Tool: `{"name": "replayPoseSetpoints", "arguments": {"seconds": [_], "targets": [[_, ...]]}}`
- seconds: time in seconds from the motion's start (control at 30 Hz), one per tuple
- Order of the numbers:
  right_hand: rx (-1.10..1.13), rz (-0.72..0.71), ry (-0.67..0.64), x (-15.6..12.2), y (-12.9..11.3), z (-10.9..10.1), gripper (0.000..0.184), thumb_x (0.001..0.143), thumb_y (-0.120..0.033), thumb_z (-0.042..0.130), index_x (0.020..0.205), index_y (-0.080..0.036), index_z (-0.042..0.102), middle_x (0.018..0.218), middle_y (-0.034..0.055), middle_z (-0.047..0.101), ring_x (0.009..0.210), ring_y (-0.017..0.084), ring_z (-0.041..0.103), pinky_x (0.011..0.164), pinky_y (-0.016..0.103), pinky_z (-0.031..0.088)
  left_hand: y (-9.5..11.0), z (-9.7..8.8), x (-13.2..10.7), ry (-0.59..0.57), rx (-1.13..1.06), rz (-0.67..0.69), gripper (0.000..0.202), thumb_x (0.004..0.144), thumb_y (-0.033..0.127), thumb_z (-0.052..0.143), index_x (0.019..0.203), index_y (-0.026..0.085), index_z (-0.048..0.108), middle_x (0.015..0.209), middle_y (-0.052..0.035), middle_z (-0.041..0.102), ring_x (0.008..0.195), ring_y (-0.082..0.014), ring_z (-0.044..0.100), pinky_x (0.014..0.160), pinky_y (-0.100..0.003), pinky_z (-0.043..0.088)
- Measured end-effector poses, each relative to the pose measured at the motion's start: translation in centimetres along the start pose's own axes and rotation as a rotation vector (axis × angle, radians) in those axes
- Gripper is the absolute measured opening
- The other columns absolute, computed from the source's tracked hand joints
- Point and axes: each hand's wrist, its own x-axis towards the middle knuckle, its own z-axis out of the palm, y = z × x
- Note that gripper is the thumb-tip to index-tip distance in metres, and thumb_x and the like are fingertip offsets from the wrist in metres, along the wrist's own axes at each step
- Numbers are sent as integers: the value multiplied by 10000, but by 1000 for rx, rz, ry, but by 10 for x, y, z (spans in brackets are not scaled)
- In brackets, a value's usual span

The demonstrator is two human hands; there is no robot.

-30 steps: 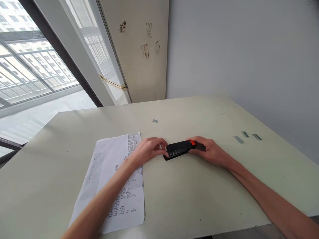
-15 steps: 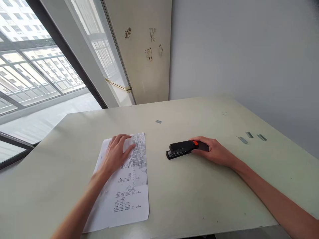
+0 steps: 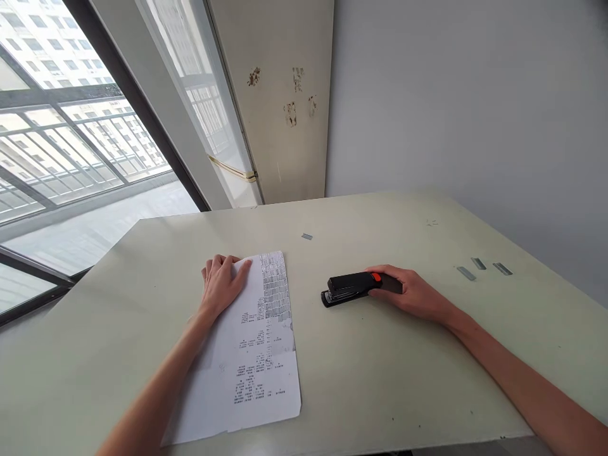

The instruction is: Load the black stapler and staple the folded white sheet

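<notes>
I see the left hand (image 3: pixel 221 285) pinching the far-left corner of the printed paper (image 3: pixel 270 345), the right hand (image 3: pixel 418 296) curled round the rear of a black stapler (image 3: pixel 349 282) beside it on the desk (image 3: pixel 380 373)

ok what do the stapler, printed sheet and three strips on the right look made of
Stapler: black plastic, probably, with a soft sheen; bright glints inside suggest metal. Printed sheet: matte white paper, by its thin edges. Three strips: likely metal, from their silvery grey; coating unclear.
</notes>
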Motion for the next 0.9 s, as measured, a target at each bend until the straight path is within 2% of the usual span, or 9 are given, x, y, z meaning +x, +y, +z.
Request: {"name": "replayPoseSetpoints", "arguments": {"seconds": [0.17, 0.27, 0.43, 0.6, 0.77, 0.9], "targets": [[-6, -7, 3, 1, -1, -1, 428, 946, -588, 645, 1295, -341, 667, 1274, 20, 723, 1130, 278, 668, 963, 410, 527, 11, 1, -1, -35, -145, -7, 384, 963, 592, 523, 939, 259, 713, 1143, -79, 621, 1224, -310, 490, 1166, -526, 300], [-21, -15, 5, 0, -1, -2, 434, 936, -596, 645, 1283, -338, 685, 1270, 20, 725, 1141, 281, 668, 979, 410, 528, 24, 4, -1, -54, -223, -18, 383, 964, 602, 525, 940, 262, 699, 1188, -59, 641, 1199, -288, 517, 1117, -475, 369], [-30, 5, -23, -2, -3, -1, 484, 924, -638, 632, 1303, -344, 697, 1276, 33, 729, 1143, 301, 672, 897, 409, 557, 46, 15, 5, -94, -304, -14, 389, 973, 613, 523, 963, 269, 705, 1208, -50, 663, 1175, -271, 548, 1049, -420, 421], [-28, -11, -25, -1, -3, 2, 451, 911, -610, 681, 1288, -363, 701, 1310, 16, 713, 1215, 301, 632, 1023, 438, 503, 57, 25, 11, -100, -322, -18, 347, 962, 586, 563, 956, 276, 719, 1217, -51, 677, 1236, -292, 523, 1103, -457, 374], [-8, -3, -35, 0, 1, 3, 450, 908, -603, 688, 1290, -365, 697, 1290, 13, 714, 1206, 298, 630, 1030, 446, 496, 65, 33, 12, -37, -299, -30, 303, 959, 545, 589, 934, 273, 720, 1179, -54, 701, 1266, -311, 513, 1165, -508, 296], [-3, 11, -34, -1, 2, 1, 456, 904, -581, 703, 1301, -359, 693, 1322, 19, 707, 1238, 303, 621, 1061, 453, 488, 75, 34, 4, 67, -282, -21, 264, 992, 480, 570, 1094, 274, 701, 1266, -63, 683, 1319, -311, 484, 1183, -509, 279]]}}
